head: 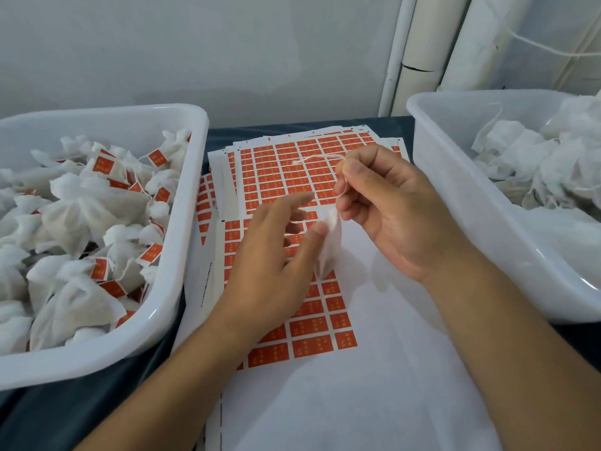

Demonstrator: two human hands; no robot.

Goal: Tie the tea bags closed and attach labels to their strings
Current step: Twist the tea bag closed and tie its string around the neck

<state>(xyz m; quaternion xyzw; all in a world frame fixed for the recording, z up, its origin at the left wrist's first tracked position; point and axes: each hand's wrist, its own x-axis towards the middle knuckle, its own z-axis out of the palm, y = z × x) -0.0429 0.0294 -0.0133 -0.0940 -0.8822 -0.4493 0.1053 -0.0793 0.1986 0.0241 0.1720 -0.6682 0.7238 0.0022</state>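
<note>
A small white tea bag (pixel 330 245) hangs in the air over the label sheets. My right hand (pixel 390 209) pinches its white string (pixel 317 158) above the bag, and the string's free end sticks out to the left. My left hand (pixel 276 255) is beside the bag with its fingers spread, and its thumb touches the bag's left side. Sheets of orange labels (pixel 286 177) lie flat on the table under both hands; the nearest sheet (pixel 312 336) has many labels peeled off.
A white tub (pixel 182 222) on the left holds several tied tea bags with orange labels. A second white tub (pixel 455 203) on the right holds several white bags without labels. White pipes stand against the wall behind. The table has a dark cover.
</note>
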